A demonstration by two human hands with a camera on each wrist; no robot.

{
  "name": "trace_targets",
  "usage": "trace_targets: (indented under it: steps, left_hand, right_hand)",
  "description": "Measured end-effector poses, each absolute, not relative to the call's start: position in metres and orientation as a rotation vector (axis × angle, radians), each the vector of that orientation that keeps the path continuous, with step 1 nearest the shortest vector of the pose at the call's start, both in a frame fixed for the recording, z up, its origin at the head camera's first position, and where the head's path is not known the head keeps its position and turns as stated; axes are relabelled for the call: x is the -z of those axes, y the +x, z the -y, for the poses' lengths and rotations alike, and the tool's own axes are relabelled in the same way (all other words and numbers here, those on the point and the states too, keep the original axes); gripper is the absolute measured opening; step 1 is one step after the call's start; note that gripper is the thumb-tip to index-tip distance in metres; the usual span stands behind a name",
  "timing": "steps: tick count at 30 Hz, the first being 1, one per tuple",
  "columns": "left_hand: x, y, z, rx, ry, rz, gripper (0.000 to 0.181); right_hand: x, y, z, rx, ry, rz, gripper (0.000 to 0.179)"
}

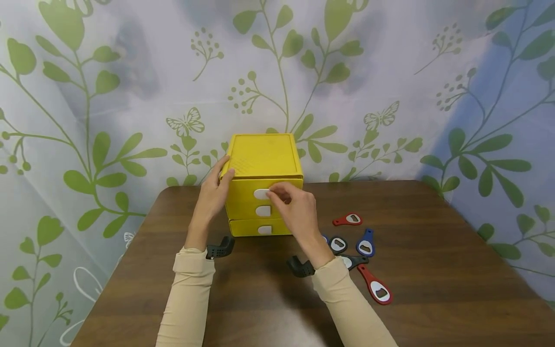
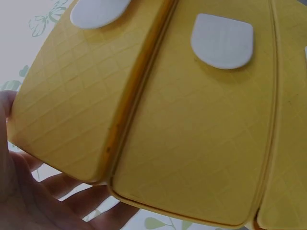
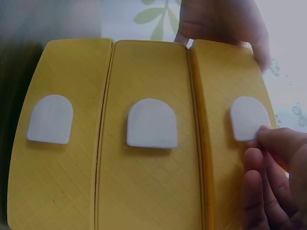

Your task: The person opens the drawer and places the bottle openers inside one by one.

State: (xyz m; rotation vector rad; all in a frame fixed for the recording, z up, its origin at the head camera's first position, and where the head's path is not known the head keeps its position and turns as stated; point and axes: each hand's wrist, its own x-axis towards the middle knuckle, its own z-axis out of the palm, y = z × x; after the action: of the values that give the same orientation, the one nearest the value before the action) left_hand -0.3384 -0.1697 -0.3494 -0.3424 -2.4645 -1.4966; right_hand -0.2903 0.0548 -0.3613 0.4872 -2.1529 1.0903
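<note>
Left to right, materials: a pale backdrop (image 1: 143,106) bearing green leaves and butterflies runs behind the table (image 1: 433,270), which has a dark brown, wood-grained top. The drawer unit (image 1: 263,161) is boxy, yellow and plastic-looking, its fronts textured in a diamond pattern. To its right lie flat bottle openers (image 1: 377,288) in red, blue and black, with rounded heads and white faces; the right arm partly covers some.

Condition of the unit: it stands upright on the table, towards the back edge. Three drawer fronts are stacked, each with one white, round-ended tab: top tab (image 1: 261,194), middle tab (image 1: 262,211), bottom tab (image 1: 265,230). The top front sits slightly proud of the middle one.

The left grip (image 1: 213,190), a bare hand, is spread and unclenched, thumb at the upper front corner, fingers against the unit's left side. The right grip (image 1: 298,209) is drawn nearly closed, thumb and finger pinching the top tab's right edge.
</note>
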Motion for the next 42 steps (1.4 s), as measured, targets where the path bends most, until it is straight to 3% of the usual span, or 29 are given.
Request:
trace_targets:
  steps: [42]
  left_hand:
    - [0.332, -0.313, 0.185, 1.702, -0.425, 2.527, 0.065]
  right_hand:
    - [0.349, -0.258, -0.074, -1.034, 0.6, 2.219, 0.01]
